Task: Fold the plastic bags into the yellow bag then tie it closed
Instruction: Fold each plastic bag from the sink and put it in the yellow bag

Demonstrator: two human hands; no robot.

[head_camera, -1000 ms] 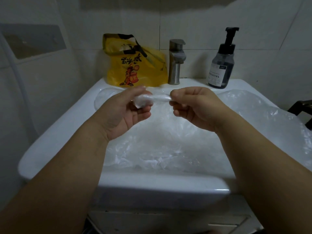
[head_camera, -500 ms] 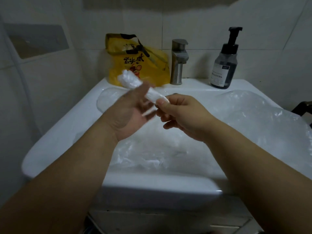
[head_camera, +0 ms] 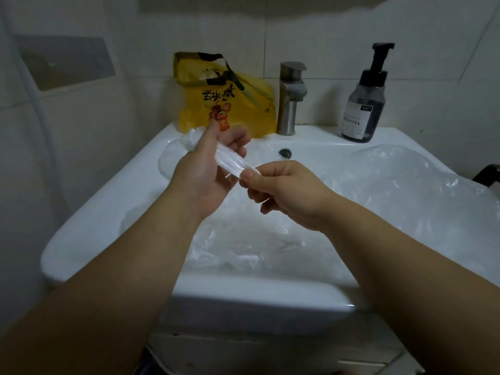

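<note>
Rolled plastic bag (head_camera: 230,162) above the sink (head_camera: 108,207), gripped in the loosely curled left hand (head_camera: 205,180) and pinched at its near end by the right hand (head_camera: 286,193), yellow bag (head_camera: 224,104) upright at the back just beside the tap (head_camera: 290,98).

Tap (head_camera: 290,98) between bag (head_camera: 227,104) and bottle (head_camera: 364,104)
</note>
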